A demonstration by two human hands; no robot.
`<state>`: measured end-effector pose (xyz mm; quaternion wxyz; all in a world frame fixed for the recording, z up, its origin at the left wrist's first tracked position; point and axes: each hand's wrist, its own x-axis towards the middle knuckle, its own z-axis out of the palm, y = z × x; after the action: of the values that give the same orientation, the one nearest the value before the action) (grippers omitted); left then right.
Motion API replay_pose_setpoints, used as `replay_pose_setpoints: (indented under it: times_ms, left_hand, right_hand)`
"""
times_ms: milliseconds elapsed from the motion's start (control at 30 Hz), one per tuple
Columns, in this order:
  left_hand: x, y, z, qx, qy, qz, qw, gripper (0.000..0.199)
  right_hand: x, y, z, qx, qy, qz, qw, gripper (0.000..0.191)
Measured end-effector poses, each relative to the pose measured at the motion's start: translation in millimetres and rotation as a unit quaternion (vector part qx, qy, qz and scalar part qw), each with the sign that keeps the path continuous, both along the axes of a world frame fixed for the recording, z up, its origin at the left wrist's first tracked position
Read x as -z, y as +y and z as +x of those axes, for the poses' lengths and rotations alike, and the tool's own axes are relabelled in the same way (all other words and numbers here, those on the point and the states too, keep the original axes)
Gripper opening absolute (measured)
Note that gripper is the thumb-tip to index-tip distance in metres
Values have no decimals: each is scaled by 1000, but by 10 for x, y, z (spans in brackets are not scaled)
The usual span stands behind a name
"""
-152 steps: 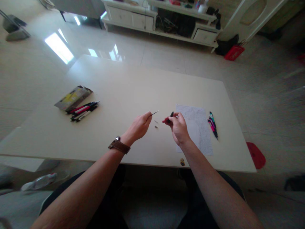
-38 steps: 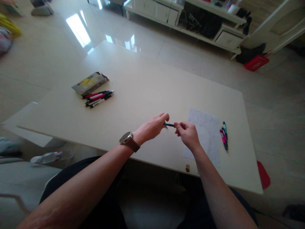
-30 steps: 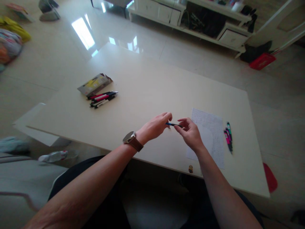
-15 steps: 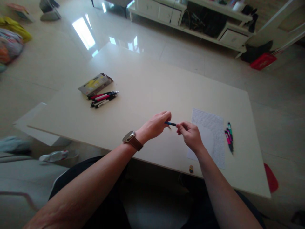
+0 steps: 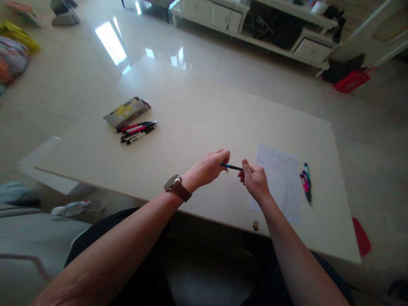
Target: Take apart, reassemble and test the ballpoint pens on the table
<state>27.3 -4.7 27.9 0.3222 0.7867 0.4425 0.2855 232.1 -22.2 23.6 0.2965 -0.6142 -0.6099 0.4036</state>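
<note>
A slim pen (image 5: 235,167), blue toward one end and black toward the other, is held level above the table between my two hands. My left hand (image 5: 214,165), below a wristwatch (image 5: 174,182) with a brown strap, is closed round its blue end. At the black end, the fingers of my right hand (image 5: 255,180) are curled, with the thumb raised; the exact grip there is partly hidden. Beneath the right hand lies a sheet of paper (image 5: 291,182) with dense lines of writing, partly covered by a plain white area.
Several pens (image 5: 140,131) lie by an opened grey and yellow box (image 5: 127,112) on the left of the white table (image 5: 204,114). More coloured pens (image 5: 306,182) lie right of the paper. A small yellow sticker (image 5: 255,225) is near the front edge. A plastic bottle (image 5: 72,208) lies at left.
My right hand's thumb has lifted from the pen, and its fingers have shifted slightly, so more of the black end shows. My left hand has stayed nearly still.
</note>
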Motion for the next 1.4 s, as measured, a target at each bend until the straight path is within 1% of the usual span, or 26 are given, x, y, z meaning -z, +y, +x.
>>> replay_pose_setpoints:
  times_ms: [67, 133, 200, 233, 300, 400, 467, 567, 700, 800, 900, 967, 1067, 1200, 1300, 1400]
  left_hand:
    - [9, 7, -14, -11, -1, 0, 1000, 14]
    - [16, 16, -32, -21, 0, -3, 1000, 12]
    - [12, 22, -46, -27, 5, -7, 1000, 8]
    - [5, 22, -49, -30, 10, -9, 999, 6]
    - [-19, 15, -47, -35, 18, -15, 999, 5]
    - [-58, -5, -32, -37, 28, -20, 999, 6]
    - [-75, -16, -26, -30, 34, -25, 999, 5]
    - [-85, -19, -26, -23, 39, -37, 998, 8]
    - [-83, -9, -33, -27, 49, -40, 998, 15]
    - [-83, -7, -38, -26, 66, -41, 997, 24]
    - [-99, -16, -44, -21, 93, -46, 994, 30]
    - [-115, -24, -50, -19, 101, -42, 994, 25]
    - [-128, -32, -61, -8, 95, -32, 995, 17]
    - [-110, -35, -56, 10, 102, -32, 994, 19]
    - [-93, -39, -24, 25, 108, -30, 993, 26]
    - [-90, -48, 17, 39, 109, -26, 993, 28]
  right_hand:
    - [15, 20, 2, 22, 47, 14, 999, 50]
    - [45, 46, 22, 44, 67, 46, 996, 40]
    - [101, 64, 45, 52, 28, 68, 996, 31]
    - [141, 64, 51, 41, -2, 69, 997, 26]
    - [236, 44, 37, -3, -63, 63, 996, 17]
    - [382, -25, -43, -69, -113, 84, 988, 27]
    - [460, -73, -112, -91, -142, 116, 979, 34]
    - [534, -115, -184, -90, -166, 145, 971, 34]
    - [580, -114, -211, -74, -152, 147, 975, 21]
    - [598, -106, -223, -66, -155, 153, 974, 18]
    - [570, -93, -234, -54, -152, 152, 975, 14]
    - [498, -72, -219, -27, -114, 128, 985, 14]
    - [316, -20, -135, 18, -24, 72, 997, 22]
    - [92, 31, 48, 32, 22, 66, 997, 28]
    - [28, 23, 138, 50, 73, 54, 995, 29]
    - [5, 0, 153, 55, 110, 41, 992, 30]
